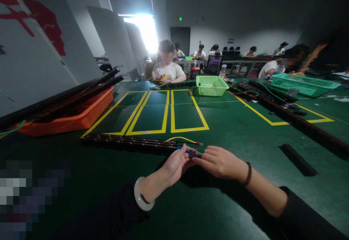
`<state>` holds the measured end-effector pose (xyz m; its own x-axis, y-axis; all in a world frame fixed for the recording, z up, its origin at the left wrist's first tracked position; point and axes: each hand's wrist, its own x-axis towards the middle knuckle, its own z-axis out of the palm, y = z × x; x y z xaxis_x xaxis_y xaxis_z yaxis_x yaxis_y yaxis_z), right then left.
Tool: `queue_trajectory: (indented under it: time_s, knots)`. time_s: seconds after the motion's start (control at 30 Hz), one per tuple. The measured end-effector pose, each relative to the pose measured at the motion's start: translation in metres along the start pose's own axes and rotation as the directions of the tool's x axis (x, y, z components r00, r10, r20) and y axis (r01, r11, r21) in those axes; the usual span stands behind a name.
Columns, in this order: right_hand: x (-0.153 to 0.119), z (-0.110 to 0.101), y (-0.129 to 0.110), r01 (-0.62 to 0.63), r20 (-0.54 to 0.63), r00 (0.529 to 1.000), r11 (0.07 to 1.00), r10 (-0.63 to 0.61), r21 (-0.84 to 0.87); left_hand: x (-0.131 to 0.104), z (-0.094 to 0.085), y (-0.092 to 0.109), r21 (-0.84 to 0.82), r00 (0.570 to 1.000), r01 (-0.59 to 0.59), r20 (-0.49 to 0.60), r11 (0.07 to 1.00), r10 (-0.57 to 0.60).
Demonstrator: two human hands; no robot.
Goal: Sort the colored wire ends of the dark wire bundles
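Note:
Across the green table lies a long dark strip assembly (128, 142) with thin metallic lines along it. Blue and green wires come out of its right end. My left hand (177, 163) pinches the blue wire (190, 153) close to that end, palm partly turned up. My right hand (222, 162) meets it fingertip to fingertip, closed on the wires' far ends, which its fingers hide. Just beyond my hands, a yellow wire (181, 138) with a red sleeve and a ring terminal (201, 144) arches loose from the strip.
An orange basket (95, 111) with long dark strips stands at left. A light green basket (212, 86) and a teal basket (305, 85) stand farther back. Yellow tape (190, 129) marks rectangles. A black strip piece (298, 160) lies at right. Co-workers sit across the table.

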<state>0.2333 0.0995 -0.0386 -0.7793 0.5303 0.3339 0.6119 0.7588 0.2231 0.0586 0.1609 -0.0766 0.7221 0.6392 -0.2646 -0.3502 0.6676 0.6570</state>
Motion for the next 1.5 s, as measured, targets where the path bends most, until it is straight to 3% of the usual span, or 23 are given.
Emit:
queue_trajectory:
  time_s: [0.17,0.3,0.4,0.6,0.83,1.03,1.17,1.27,1.5]
  knots:
    - [-0.004,0.002,0.007,-0.224,-0.045,0.972,0.970,0.229,0.091,-0.006,0.005,0.003,0.090,0.996,0.034,0.080,0.995,-0.041]
    - [-0.004,0.007,0.012,-0.369,0.031,0.928,0.902,0.372,0.224,-0.012,0.010,0.006,0.320,0.987,0.031,0.140,0.947,-0.080]
    - [-0.003,0.007,0.014,-0.421,0.105,0.905,0.842,0.411,0.336,-0.013,0.011,0.006,0.372,0.985,0.016,0.151,0.928,-0.077]
    - [0.000,0.006,0.012,-0.435,0.231,0.900,0.774,0.369,0.459,-0.012,0.009,0.005,0.354,0.984,0.009,0.165,0.935,-0.072]
    - [-0.002,0.015,0.010,-0.439,0.303,0.894,0.787,0.331,0.434,-0.012,0.008,0.004,0.357,0.982,-0.003,0.177,0.934,-0.064]
    - [-0.003,0.013,0.013,-0.448,0.236,0.894,0.783,0.381,0.432,-0.013,0.009,0.005,0.375,0.979,-0.002,0.191,0.927,-0.075]
    - [0.000,0.020,0.023,-0.544,0.087,0.812,0.693,0.578,0.472,-0.015,0.011,0.006,0.400,0.975,-0.008,0.207,0.917,-0.081]
    - [0.007,0.030,0.033,-0.583,0.049,0.754,0.634,0.655,0.507,-0.016,0.011,0.007,0.431,0.963,0.005,0.242,0.902,-0.121]
    - [0.037,0.042,0.042,-0.544,0.184,0.800,0.559,0.571,0.626,-0.020,0.017,0.010,0.468,0.964,0.019,0.225,0.884,-0.140]
